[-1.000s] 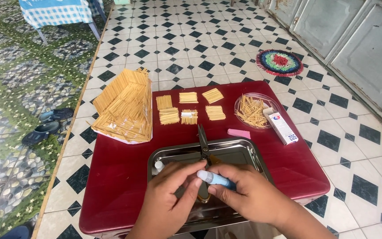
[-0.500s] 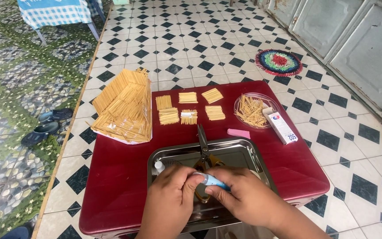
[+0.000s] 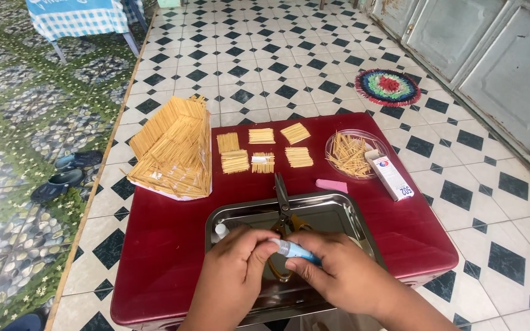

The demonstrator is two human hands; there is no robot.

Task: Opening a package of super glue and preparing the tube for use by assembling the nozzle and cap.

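My left hand [image 3: 231, 273] and my right hand [image 3: 341, 276] meet over a steel tray [image 3: 345, 208] at the near edge of a low red table [image 3: 167, 245]. My right hand grips a small blue and white glue tube [image 3: 295, 250]. My left thumb and fingers pinch the tube's white tip. Scissors [image 3: 282, 196] with yellow handles lie in the tray just beyond my hands. A small white cap [image 3: 220, 230] rests at the tray's left side.
A toothpick model roof [image 3: 176, 147] stands at the table's left. Several small toothpick panels [image 3: 262, 150] lie in the middle, with a clear bowl of toothpicks [image 3: 349, 153], a white box [image 3: 391, 175] and a pink eraser [image 3: 331, 185] to the right. Sandals [image 3: 69, 171] lie on the floor.
My hands have closed together on the glue tube; the left fingers now pinch its tip. The rest of the table is unchanged.
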